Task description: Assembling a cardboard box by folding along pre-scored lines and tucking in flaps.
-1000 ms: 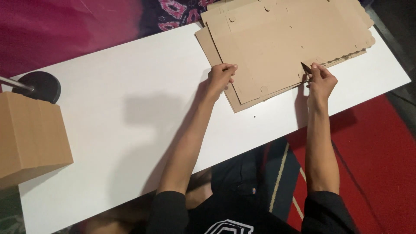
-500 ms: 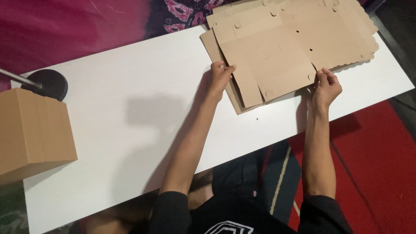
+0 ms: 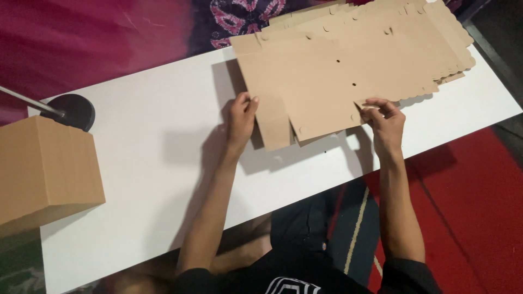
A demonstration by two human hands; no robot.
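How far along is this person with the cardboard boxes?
One folded-up cardboard box already stands at the left end of the white table. In hand now: the left hand and right hand grip the near edge of the top flat cardboard sheet, lifted off the stack of flat sheets. It is unfolded, and more flat sheets lie beneath.

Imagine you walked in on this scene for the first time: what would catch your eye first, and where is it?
First, the flat die-cut cardboard sheet at the far right of the white table, its near edge gripped by the left hand and right hand. Next, the closed cardboard box at the table's left end, with a round black base just behind it.
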